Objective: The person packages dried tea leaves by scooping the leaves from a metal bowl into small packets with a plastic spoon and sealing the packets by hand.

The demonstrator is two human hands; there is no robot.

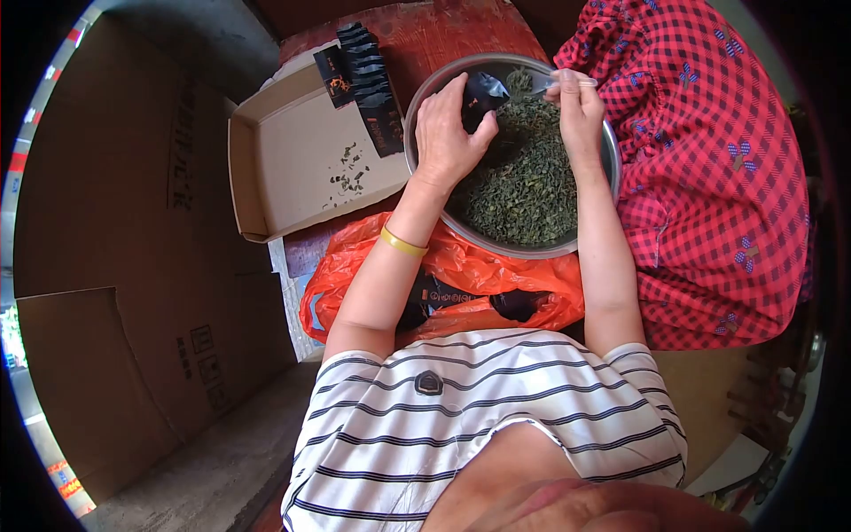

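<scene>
A large metal bowl (523,252) holds a heap of dried green leaves (523,191). Over its left part, my left hand (450,133) has its fingers wrapped round a small black pouch (480,99), whose silvery mouth faces right. My right hand (578,115) pinches the handle of a clear spoon (542,82) above the bowl's upper right part. Leaves sit in the spoon, close beside the pouch's mouth.
An open cardboard tray (284,168) at the left holds stacked black pouches (368,75) and scattered leaf bits. A red plastic bag (355,266) with black packets lies below the bowl. Red checked cloth (709,177) is at the right, a big cardboard box (106,222) far left.
</scene>
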